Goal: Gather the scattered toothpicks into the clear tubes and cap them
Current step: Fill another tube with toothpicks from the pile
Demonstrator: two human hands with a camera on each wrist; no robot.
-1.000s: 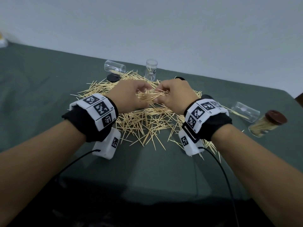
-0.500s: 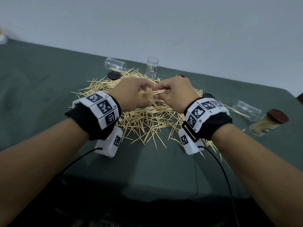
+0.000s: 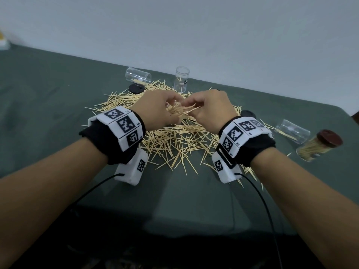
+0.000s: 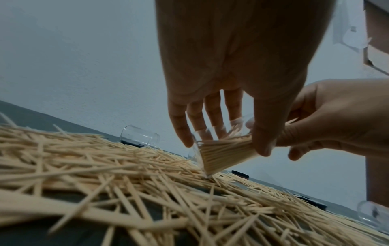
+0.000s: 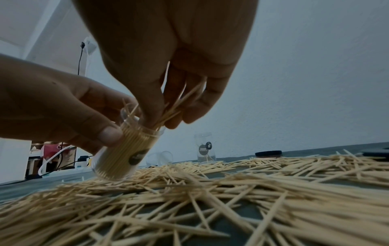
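Observation:
A heap of scattered toothpicks [image 3: 171,140] covers the middle of the dark green table [image 3: 58,105]. My left hand [image 3: 157,109] grips a clear tube [image 5: 124,154] packed with toothpicks, tilted, its base just above the heap [image 4: 126,174]. The same tube [image 4: 223,153] shows in the left wrist view. My right hand [image 3: 209,111] pinches a small bundle of toothpicks [image 5: 179,103] at the tube's open mouth. In the head view the tube is mostly hidden behind both hands.
An empty tube [image 3: 138,76] lies on its side at the back left, another tube [image 3: 181,79] stands upright behind the heap. Dark caps [image 3: 136,88] [image 3: 247,114] lie near the heap. At the right lie an empty tube [image 3: 292,131] and a filled, capped tube [image 3: 318,147].
Both hands have risen slightly together over the heap, and the right hand's bundle now points into the tube's mouth.

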